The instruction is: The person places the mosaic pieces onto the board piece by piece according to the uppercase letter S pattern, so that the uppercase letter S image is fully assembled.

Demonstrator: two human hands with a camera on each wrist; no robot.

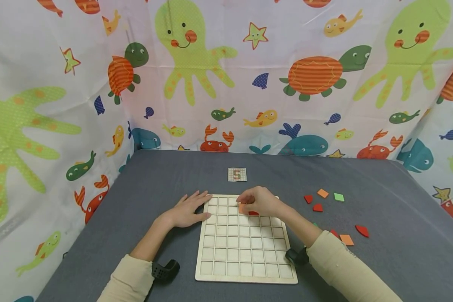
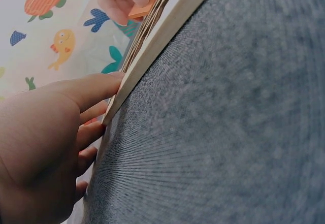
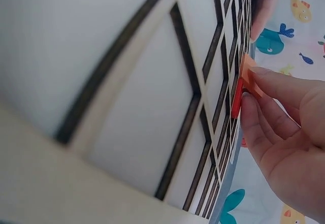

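A pale wooden grid board [image 1: 226, 279] lies on the dark grey tabletop. At its far edge my right hand [image 1: 262, 201] pinches an orange square tile [image 1: 242, 208] between thumb and fingers, tilted over a cell in the right wrist view. Beside that tile a red tile [image 1: 253, 213] sits in the board, partly covered by the hand. My left hand [image 1: 188, 209] lies along the board's left edge with its fingers spread, thumb and fingertips touching the frame; the left wrist view shows the thumb [image 2: 101, 88] against the wooden rim.
A small card [image 1: 237, 174] with a gridded S pattern lies behind the board. To the right are scattered loose tiles: a green square [image 1: 339, 197], orange squares [image 1: 346, 239] and several red pieces [image 1: 362, 230]. A curtain with sea animals [image 1: 219, 113] hangs behind the table.
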